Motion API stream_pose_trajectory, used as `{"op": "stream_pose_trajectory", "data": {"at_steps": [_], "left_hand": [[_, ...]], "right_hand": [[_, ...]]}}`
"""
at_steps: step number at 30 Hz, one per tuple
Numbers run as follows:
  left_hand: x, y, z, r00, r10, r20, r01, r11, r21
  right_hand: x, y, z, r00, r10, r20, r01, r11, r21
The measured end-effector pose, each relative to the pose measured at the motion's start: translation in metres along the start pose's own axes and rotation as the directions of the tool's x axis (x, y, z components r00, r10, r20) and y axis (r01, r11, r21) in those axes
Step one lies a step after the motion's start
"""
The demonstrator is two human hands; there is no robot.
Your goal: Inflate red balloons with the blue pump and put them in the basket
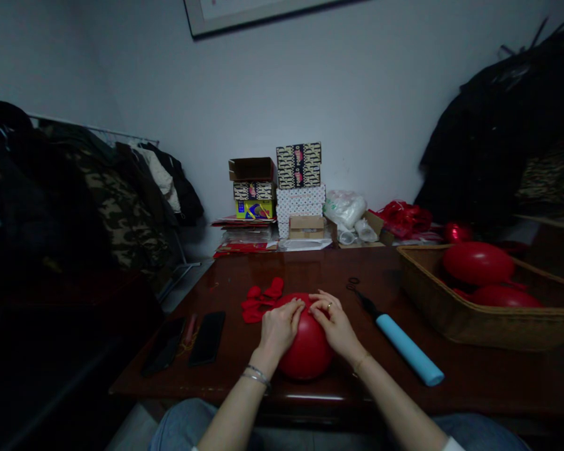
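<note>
An inflated red balloon (309, 354) sits at the table's front edge between my two hands. My left hand (283, 322) is closed in a pinch at the top of the balloon, where its neck appears to be. Opposite it, my right hand (334, 322) has thumb and index finger drawn together at the same spot. The neck itself is mostly hidden by the fingers. Just beyond my left hand lie several flat red balloons (256, 307). To the right of my right hand rests a light-blue hand pump (408, 349) with a black nozzle.
On the right, a wicker basket (493, 322) holds inflated red balloons (479, 263). Scissors (353, 285) lie beyond the pump nozzle. Two dark phones (207, 338) (164, 344) are at the left. Stacked boxes (301, 210) and plastic bags (345, 210) stand along the wall.
</note>
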State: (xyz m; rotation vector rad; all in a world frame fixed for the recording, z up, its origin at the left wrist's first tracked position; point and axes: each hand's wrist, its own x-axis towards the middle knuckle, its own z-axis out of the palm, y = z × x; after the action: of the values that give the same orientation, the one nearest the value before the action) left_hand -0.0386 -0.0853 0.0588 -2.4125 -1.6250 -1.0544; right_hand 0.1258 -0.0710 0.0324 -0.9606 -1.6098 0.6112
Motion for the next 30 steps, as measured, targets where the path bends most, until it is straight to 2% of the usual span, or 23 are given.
{"op": "stream_pose_trajectory", "data": {"at_steps": [5,10,13,16,19,21,30], "left_hand": [[0.000,0.002,0.003,1.000,-0.006,0.024,0.006,1.000,0.013],[0.000,0.005,0.001,0.998,-0.005,0.055,0.004,0.999,0.032],[0.000,0.007,-0.002,0.998,-0.004,0.062,0.001,0.999,0.043],[0.000,0.009,-0.003,0.999,0.010,0.052,-0.012,0.999,0.036],[-0.001,0.009,-0.001,0.999,0.034,0.041,-0.034,0.999,0.006],[-0.001,0.009,0.000,0.998,0.042,0.044,-0.042,0.999,-0.003],[-0.003,0.008,0.001,0.997,0.076,0.029,-0.076,0.997,0.000]], "right_hand": [[0.003,-0.007,-0.006,0.992,-0.006,0.124,-0.002,0.998,0.069],[0.008,-0.016,-0.010,0.987,-0.009,0.163,-0.011,0.993,0.122],[0.008,-0.017,-0.009,0.992,-0.036,0.123,0.023,0.994,0.104],[0.008,-0.016,-0.006,0.992,-0.124,0.007,0.124,0.992,-0.014],[0.008,-0.015,-0.001,0.962,-0.242,-0.123,0.225,0.964,-0.142],[0.007,-0.015,0.001,0.940,-0.298,-0.165,0.264,0.943,-0.202],[0.007,-0.009,0.002,0.929,-0.341,-0.143,0.297,0.918,-0.263]]}}
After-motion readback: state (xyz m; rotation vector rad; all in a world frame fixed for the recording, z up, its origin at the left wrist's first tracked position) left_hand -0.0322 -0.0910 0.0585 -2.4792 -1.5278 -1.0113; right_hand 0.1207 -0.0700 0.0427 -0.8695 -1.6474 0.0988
